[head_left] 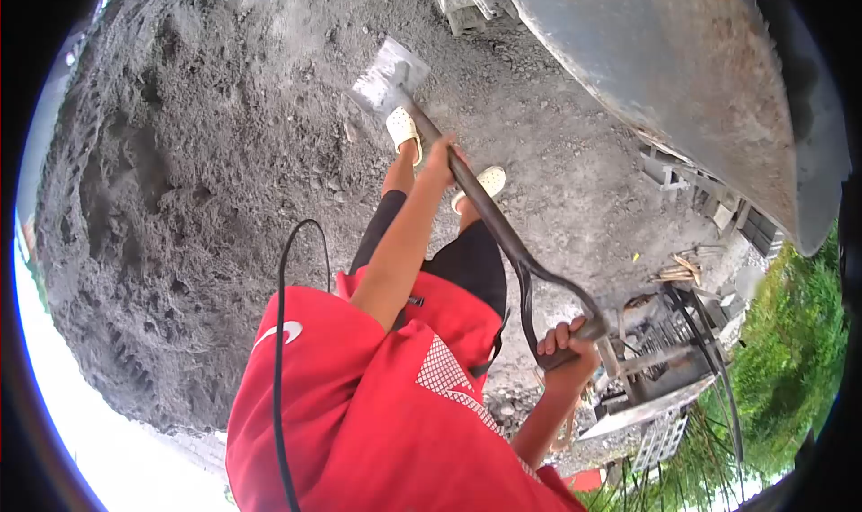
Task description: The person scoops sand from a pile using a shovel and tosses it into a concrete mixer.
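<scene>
A shovel (498, 220) slants across the middle of the view, its dark shaft ending in a D-shaped handle. My left hand (444, 159) is wrapped round the shaft, partway down toward the blade. At the handle end, my right hand (572, 352) grips the crossbar of the D. The flat, pale metal blade (391, 74) is low over or on the grey ground, close to my left shoe (403, 128); whether it touches the ground I cannot tell. No clear load shows on the blade.
A big mound of grey sand or gravel (171, 198) rises on the left. A large, rust-stained curved metal body (664, 54) fills the upper right. Lower right are a metal frame (655, 368), wood sticks (682, 269) and green plants (790, 332). A black cord (280, 368) hangs beside me.
</scene>
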`<act>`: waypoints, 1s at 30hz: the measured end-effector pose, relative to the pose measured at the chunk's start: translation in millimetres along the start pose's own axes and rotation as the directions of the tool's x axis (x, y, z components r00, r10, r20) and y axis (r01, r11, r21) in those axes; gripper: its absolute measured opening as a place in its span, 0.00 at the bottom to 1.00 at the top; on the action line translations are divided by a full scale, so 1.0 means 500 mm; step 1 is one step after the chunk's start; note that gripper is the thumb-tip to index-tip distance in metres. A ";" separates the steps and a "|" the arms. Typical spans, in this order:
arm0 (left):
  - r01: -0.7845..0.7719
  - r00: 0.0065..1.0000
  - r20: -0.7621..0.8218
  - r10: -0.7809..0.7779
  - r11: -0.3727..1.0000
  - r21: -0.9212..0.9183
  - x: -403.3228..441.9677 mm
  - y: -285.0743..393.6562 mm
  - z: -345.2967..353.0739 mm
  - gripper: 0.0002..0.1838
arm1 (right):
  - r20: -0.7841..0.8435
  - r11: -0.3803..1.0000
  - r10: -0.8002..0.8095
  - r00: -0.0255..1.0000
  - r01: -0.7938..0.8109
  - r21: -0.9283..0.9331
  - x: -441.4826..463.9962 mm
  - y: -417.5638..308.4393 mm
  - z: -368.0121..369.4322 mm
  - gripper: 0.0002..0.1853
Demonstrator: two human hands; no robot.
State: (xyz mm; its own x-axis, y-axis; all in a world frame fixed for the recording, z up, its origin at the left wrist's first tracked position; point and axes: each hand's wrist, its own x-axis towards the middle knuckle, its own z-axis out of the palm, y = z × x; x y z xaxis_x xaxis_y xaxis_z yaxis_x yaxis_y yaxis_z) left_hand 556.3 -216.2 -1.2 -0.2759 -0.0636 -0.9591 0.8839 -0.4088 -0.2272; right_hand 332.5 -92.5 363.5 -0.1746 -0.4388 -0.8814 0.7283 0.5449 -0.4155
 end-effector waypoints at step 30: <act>-0.090 0.963 -0.165 0.213 0.833 0.546 0.602 -0.153 -0.168 0.09 | -0.828 0.991 -0.093 0.553 -0.032 -0.133 0.515 0.438 -0.533 0.06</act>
State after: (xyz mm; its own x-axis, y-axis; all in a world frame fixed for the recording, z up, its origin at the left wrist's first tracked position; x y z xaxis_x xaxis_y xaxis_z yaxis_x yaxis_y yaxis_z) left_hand 437.5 -127.5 -286.7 -0.0150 0.0024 -0.9999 0.5549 -0.8318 -0.0103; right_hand 270.4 104.5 -14.5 -0.7132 0.2978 -0.6346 0.6388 0.6489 -0.4135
